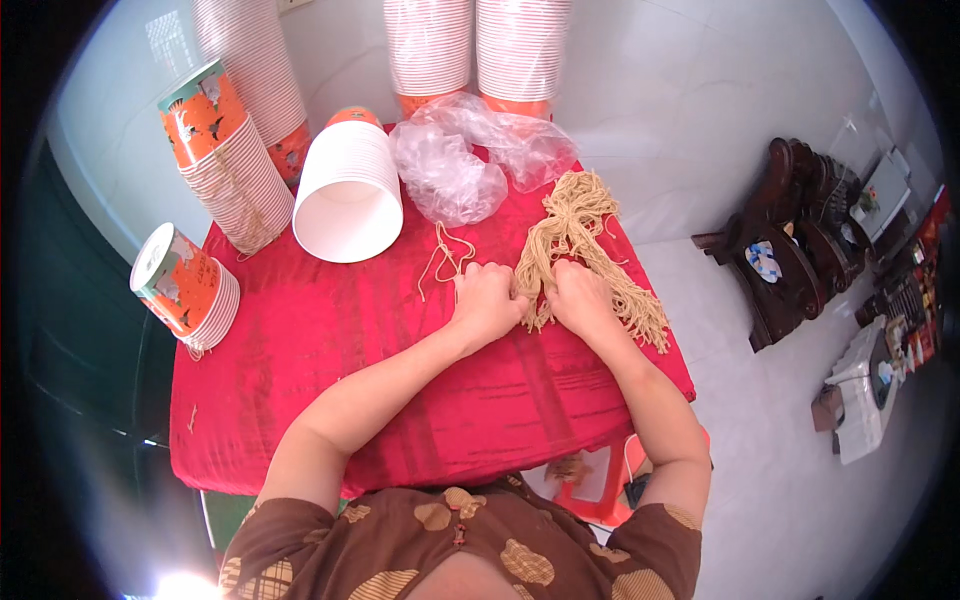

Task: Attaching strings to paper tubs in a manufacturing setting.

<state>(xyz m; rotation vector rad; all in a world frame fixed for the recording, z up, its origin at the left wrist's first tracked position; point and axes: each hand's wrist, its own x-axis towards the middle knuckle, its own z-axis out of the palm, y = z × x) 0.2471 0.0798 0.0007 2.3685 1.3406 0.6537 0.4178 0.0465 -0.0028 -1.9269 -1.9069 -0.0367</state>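
Note:
A bundle of tan strings (575, 235) lies on the red tablecloth (400, 360), fanned out toward the right edge. My left hand (488, 297) and my right hand (580, 295) rest side by side on the near end of the bundle, fingers pinched on its strands. A single loose tan string (445, 258) lies just left of the bundle, beyond my left hand.
Stacks of white paper cups with orange printed sides stand and lie at the table's back and left: one lying stack (348, 195) opens toward me, another (185, 290) lies at the left edge. Crumpled clear plastic bags (470, 160) sit behind the strings. Dark wooden furniture (790, 240) stands at right.

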